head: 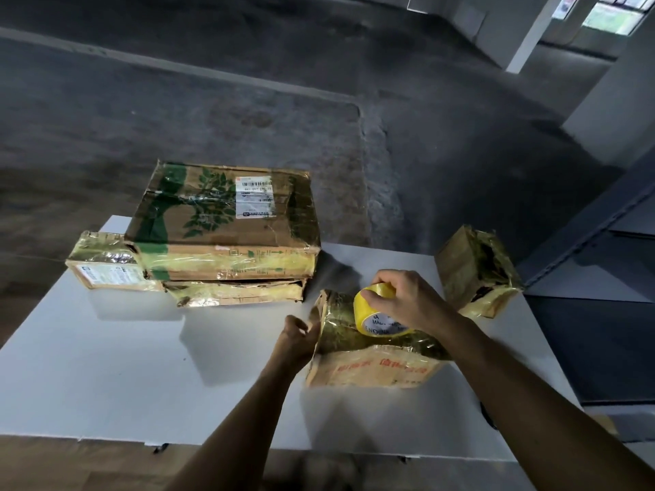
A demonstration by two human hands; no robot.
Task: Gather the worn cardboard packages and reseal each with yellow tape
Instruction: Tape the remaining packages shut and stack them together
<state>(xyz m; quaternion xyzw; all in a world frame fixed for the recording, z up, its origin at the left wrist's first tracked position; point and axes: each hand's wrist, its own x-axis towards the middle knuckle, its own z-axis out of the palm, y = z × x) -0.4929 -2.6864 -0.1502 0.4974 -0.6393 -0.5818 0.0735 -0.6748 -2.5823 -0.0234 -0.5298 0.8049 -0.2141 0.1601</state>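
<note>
White counter (124,366) lay open front left. The left hand (297,338) pinched the crumpled package (372,370) by its edge; the right hand (404,295) gripped the yellow tape roll (368,313) atop it. Stacked boxes (227,221) crowded behind, a second package (475,271) at the right edge.

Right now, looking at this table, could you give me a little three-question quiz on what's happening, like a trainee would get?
1. What does the right hand hold?
A) scissors
B) a roll of yellow tape
C) a marker

2. True or false: the box with the green tree print lies directly on the white table.

3. Fill in: the left hand grips the end of the crumpled package, which is printed in ___ letters.

Key
1. B
2. False: it rests on a flatter package.
3. red
</note>
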